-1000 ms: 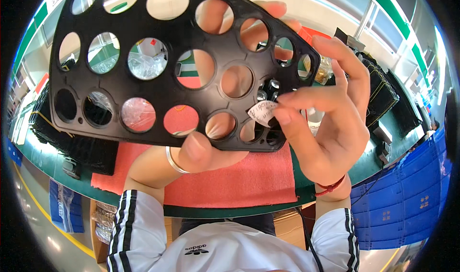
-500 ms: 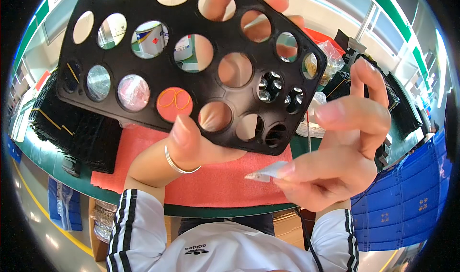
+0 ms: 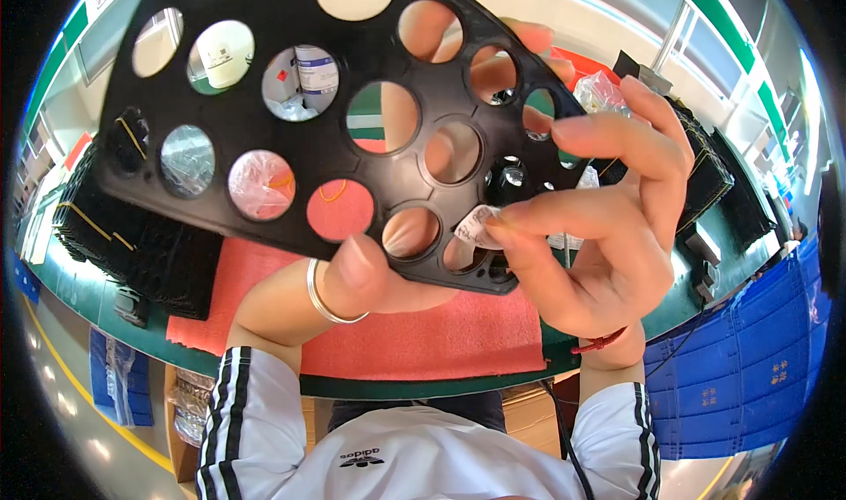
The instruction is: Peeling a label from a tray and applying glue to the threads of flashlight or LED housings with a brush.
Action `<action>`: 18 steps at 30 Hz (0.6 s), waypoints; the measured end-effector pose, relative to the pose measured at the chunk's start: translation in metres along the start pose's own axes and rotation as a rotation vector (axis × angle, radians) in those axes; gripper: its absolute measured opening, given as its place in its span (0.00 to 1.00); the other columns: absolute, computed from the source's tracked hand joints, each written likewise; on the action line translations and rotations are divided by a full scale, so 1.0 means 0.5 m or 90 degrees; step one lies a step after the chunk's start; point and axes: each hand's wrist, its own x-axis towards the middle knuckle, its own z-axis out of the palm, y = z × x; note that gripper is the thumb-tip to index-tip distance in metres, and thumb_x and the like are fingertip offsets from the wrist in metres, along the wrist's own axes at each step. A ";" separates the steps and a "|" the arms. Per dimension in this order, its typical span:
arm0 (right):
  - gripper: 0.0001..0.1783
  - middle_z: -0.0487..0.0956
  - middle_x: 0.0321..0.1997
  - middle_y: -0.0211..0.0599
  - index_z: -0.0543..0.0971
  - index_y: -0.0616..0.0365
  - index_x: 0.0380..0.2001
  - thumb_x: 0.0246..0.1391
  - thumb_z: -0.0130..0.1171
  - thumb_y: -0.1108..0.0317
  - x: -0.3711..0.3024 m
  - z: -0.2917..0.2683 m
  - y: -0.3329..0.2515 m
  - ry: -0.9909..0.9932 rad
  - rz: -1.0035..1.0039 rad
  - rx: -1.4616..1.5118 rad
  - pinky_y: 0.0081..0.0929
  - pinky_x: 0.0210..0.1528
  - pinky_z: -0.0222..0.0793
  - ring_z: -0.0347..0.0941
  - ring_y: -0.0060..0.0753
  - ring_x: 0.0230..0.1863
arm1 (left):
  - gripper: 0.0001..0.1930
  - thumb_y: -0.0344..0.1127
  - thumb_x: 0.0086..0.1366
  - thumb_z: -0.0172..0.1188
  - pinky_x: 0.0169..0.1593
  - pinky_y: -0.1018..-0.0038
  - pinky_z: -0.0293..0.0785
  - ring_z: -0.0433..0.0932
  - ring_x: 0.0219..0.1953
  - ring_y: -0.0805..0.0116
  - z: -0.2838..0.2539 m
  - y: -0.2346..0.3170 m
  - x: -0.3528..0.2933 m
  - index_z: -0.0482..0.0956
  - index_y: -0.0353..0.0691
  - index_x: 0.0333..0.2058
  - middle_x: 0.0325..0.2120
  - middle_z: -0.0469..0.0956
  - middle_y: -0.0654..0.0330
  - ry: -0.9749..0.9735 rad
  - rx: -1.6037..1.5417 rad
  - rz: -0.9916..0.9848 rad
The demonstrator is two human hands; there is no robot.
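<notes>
A black plastic panel with rows of round holes (image 3: pixel 308 148) is held up in front of me, tilted. My left hand (image 3: pixel 374 280) is closed on it, with the thumb at its lower front edge and fingers behind, partly seen through the holes. Between the thumb and index finger of my right hand (image 3: pixel 612 240) is a small white paper label (image 3: pixel 474 229) with faint markings. The label lies over or against the panel's lower right part, by a hole; whether it is stuck there I cannot tell. The other right fingers reach up by the panel's right edge.
Below the panel, a pink foam sheet (image 3: pixel 423 346) covers part of the green table. Stacks of black panels stand at the left (image 3: pixel 172 266) and right (image 3: pixel 705 161). Clear plastic bags (image 3: pixel 601 93) lie far right. Through one hole shows a can (image 3: pixel 317 75). Blue crates (image 3: pixel 740 368) stand at the lower right.
My right hand has moved up and left, bringing the label from below the panel to its lower right part. The panel has shifted slightly right and tilted a little in my left hand.
</notes>
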 end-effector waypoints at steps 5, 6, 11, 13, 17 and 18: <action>0.10 0.65 0.40 0.28 0.75 0.39 0.19 0.30 0.67 0.66 -0.008 -0.004 -0.009 0.040 -0.068 0.112 0.47 0.60 0.45 0.58 0.43 0.51 | 0.37 0.55 0.50 0.56 0.58 0.62 0.57 0.59 0.54 0.58 -0.006 0.002 0.000 0.53 0.46 0.55 0.52 0.60 0.57 0.009 0.001 -0.007; 0.10 0.64 0.40 0.28 0.75 0.39 0.20 0.31 0.67 0.65 -0.010 -0.007 -0.011 0.034 -0.061 0.090 0.48 0.60 0.45 0.57 0.43 0.52 | 0.37 0.55 0.50 0.56 0.58 0.61 0.57 0.59 0.54 0.58 -0.001 0.002 -0.002 0.53 0.46 0.55 0.52 0.60 0.57 0.010 0.006 -0.007; 0.11 0.65 0.37 0.26 0.76 0.39 0.20 0.29 0.68 0.63 -0.011 -0.014 -0.028 0.016 0.024 -0.067 0.46 0.57 0.49 0.59 0.42 0.49 | 0.37 0.55 0.50 0.55 0.58 0.60 0.57 0.59 0.55 0.57 0.015 -0.001 -0.007 0.54 0.46 0.55 0.52 0.60 0.57 0.000 0.034 -0.005; 0.10 0.66 0.33 0.25 0.77 0.39 0.20 0.28 0.68 0.63 -0.007 -0.006 -0.028 -0.002 0.024 -0.088 0.44 0.54 0.52 0.61 0.40 0.45 | 0.36 0.55 0.51 0.54 0.58 0.60 0.57 0.59 0.55 0.57 0.018 -0.002 -0.012 0.54 0.46 0.55 0.52 0.60 0.57 -0.006 0.037 -0.011; 0.09 0.66 0.28 0.24 0.78 0.38 0.20 0.28 0.67 0.62 -0.014 -0.009 -0.025 0.066 -0.049 -0.113 0.42 0.50 0.57 0.62 0.36 0.40 | 0.36 0.55 0.51 0.53 0.58 0.59 0.57 0.59 0.55 0.57 0.013 -0.007 -0.017 0.54 0.46 0.55 0.52 0.60 0.56 0.001 0.034 -0.011; 0.09 0.66 0.28 0.24 0.78 0.38 0.20 0.29 0.67 0.61 -0.020 -0.009 -0.021 0.103 -0.077 -0.114 0.42 0.49 0.57 0.62 0.36 0.39 | 0.36 0.56 0.51 0.53 0.58 0.59 0.57 0.58 0.55 0.56 0.011 -0.009 -0.012 0.54 0.46 0.55 0.52 0.60 0.56 0.001 0.029 -0.013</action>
